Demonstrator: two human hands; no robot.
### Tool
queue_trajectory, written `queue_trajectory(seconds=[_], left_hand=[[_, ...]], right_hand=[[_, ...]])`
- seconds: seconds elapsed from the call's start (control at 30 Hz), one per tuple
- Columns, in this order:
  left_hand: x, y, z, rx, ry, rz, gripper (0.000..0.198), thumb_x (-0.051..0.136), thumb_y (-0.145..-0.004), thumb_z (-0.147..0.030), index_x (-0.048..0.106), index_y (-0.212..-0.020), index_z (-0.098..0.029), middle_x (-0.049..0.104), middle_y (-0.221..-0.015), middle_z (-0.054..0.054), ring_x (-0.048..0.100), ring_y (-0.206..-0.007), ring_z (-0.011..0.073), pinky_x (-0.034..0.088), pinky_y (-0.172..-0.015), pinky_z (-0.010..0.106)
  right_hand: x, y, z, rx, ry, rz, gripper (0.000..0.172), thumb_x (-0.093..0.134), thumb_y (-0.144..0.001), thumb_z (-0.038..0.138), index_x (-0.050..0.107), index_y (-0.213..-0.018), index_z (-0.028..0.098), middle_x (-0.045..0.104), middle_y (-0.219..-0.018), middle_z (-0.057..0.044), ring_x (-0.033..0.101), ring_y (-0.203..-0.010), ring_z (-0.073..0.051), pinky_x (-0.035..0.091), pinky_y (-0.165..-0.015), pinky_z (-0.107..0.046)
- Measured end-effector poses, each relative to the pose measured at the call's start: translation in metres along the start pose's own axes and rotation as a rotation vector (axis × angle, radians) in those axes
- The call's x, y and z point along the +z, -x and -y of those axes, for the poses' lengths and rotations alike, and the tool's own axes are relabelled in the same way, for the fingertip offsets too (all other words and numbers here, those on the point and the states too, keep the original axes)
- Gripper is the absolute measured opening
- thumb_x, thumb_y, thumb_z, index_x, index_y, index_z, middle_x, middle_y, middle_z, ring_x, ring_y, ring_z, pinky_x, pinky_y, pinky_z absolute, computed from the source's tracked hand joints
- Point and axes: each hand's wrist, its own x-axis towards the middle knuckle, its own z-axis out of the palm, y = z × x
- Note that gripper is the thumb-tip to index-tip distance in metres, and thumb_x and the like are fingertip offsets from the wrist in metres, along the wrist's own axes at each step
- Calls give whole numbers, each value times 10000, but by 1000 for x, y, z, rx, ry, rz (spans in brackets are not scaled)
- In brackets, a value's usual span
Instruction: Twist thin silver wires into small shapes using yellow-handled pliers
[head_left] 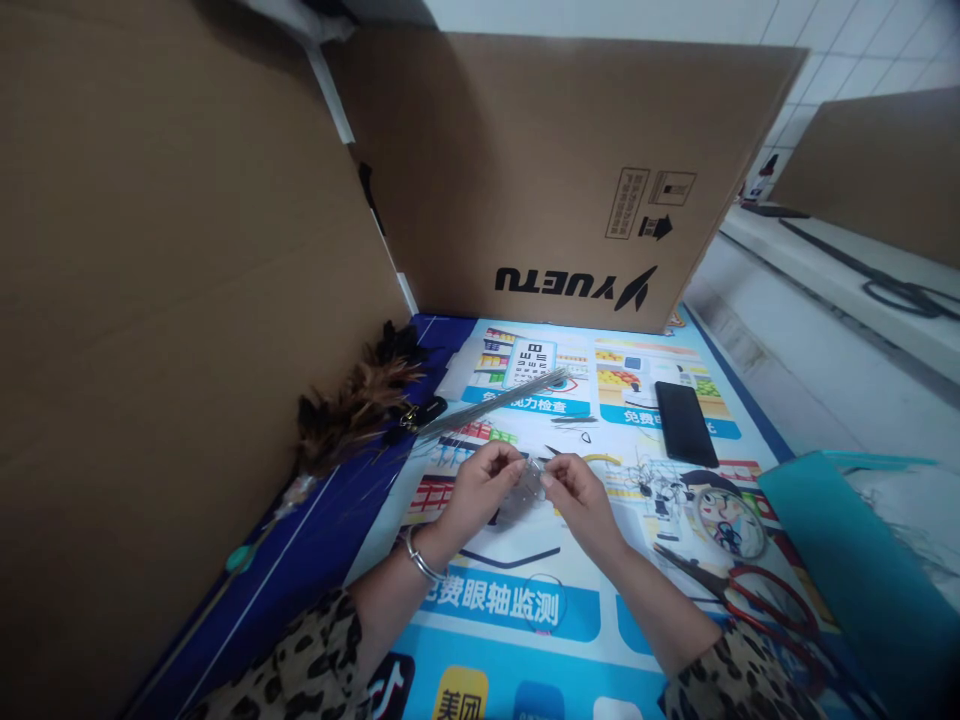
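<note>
While the left cardboard panel [172, 250] and the rear cardboard panel [570, 130] wall off two sides, I've got a work spot on a printed cover [525, 660], teal case [855, 560] along its right edge. Next size down: feather bunch [352, 415] at left, beside the left panel; red-handled scissors [724, 588], lower right, near the case, blades toward the hands. Mid-cover, from my end, left hand [480, 485] and right hand [583, 500] face each other, just apart, thumb and finger of each pinched on the same small piece. Beyond them, wire bundle [495, 402] lies slanting, one end near the feathers. Black phone [685, 424] flat at right, wire tangle [661, 495] between it and the scissors. Smallest: the small piece [533, 482] itself, between the two sets of fingertips, over the cover; glints like thin wire, too fine for me to tell its shape. To do this well, I'd make the left pinch the steady anchor and work the right fingertips in short, gentle moves close to it, since thin stuff likely kinks or springs off. I'd also angle the fingers so the contact point shows.
</note>
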Motion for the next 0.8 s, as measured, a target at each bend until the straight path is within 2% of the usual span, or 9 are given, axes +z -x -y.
queue_trajectory(seconds=[0.17, 0.27, 0.37, 0.47, 0.57, 0.8], left_hand=[[0, 0, 0, 1, -4, -14, 113, 558, -803, -268, 564, -789, -156, 555, -682, 3, 526, -625, 117, 425, -588, 234], [0, 0, -1, -6, 2, -14, 118, 558, -802, -272, 560, -779, -156, 546, -663, -1, 517, -607, 114, 420, -575, 230], [0, 0, -3, -12, -1, -22, 107, 557, -798, -258, 554, -765, -156, 533, -647, -9, 505, -597, 109, 413, -569, 225], [0, 0, -5, -11, -7, -17, 103, 559, -794, -253, 556, -758, -156, 533, -642, -12, 498, -588, 106, 407, -557, 219], [1, 1, -6, -4, -16, -18, 108, 564, -789, -262, 558, -766, -157, 537, -640, -12, 497, -582, 105, 403, -546, 215], [2, 0, -1, 17, -7, -28, 95, 567, -777, -254, 567, -756, -161, 548, -653, -12, 500, -586, 103, 397, -537, 208]], right_hand=[[-1, 0, -1, 23, -6, 48, 150, 564, -797, 336, 568, -869, 204, 540, -699, 11, 500, -613, -120, 415, -553, -233], [-2, 0, -2, 66, -57, 62, 179, 501, -835, 345, 582, -917, 209, 567, -729, 2, 526, -631, -127, 429, -568, -240], [-1, -2, -5, 65, -51, 65, 179, 548, -804, 313, 592, -941, 207, 556, -722, 6, 508, -623, -123, 416, -559, -235], [-1, -2, -8, 44, -3, 58, 147, 598, -768, 288, 603, -883, 197, 549, -713, 6, 489, -627, -121, 402, -562, -232], [-1, -3, -8, 46, 22, 50, 119, 575, -792, 309, 591, -799, 191, 535, -667, 14, 471, -597, -114, 389, -545, -228], [-3, -4, -7, 122, -92, 1, 182, 565, -796, 368, 570, -815, 187, 550, -619, 19, 487, -549, -109, 411, -519, -227]])
